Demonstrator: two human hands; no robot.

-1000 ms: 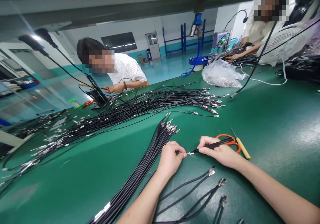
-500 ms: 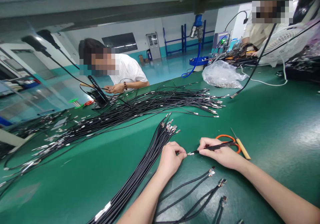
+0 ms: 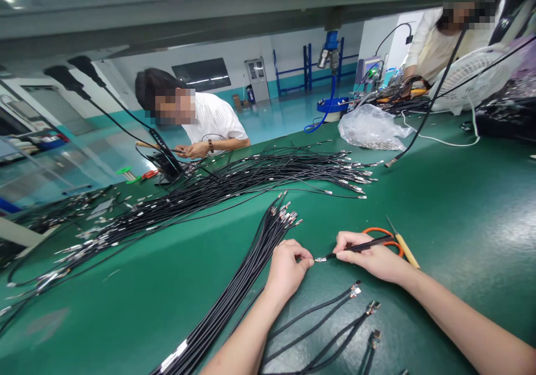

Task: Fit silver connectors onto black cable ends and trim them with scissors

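My left hand [image 3: 287, 268] is curled into a pinch on the end of a black cable, right beside the small metal terminal [image 3: 320, 259]. My right hand [image 3: 368, 258] grips a thin black tool [image 3: 360, 246] like a pen, its tip touching that terminal. Both hands rest on the green table [image 3: 460, 219]. A long bundle of black cables [image 3: 247, 274] runs past my left wrist, its terminal ends fanned out above my hands. A few separate cables with metal connectors [image 3: 335, 308] lie below my hands.
Orange-handled scissors [image 3: 383, 235] and a wooden-handled pick [image 3: 404, 244] lie behind my right hand. A large heap of black cables [image 3: 234, 179] crosses the table. A plastic bag [image 3: 371, 129] sits far right. One person [image 3: 209, 124] works opposite, another [image 3: 439, 46] at the far right by a white fan [image 3: 469, 73].
My hands have hardly moved; the tool tip stays at the terminal. The view has shifted slightly downward, and the person at the far right has leaned away.
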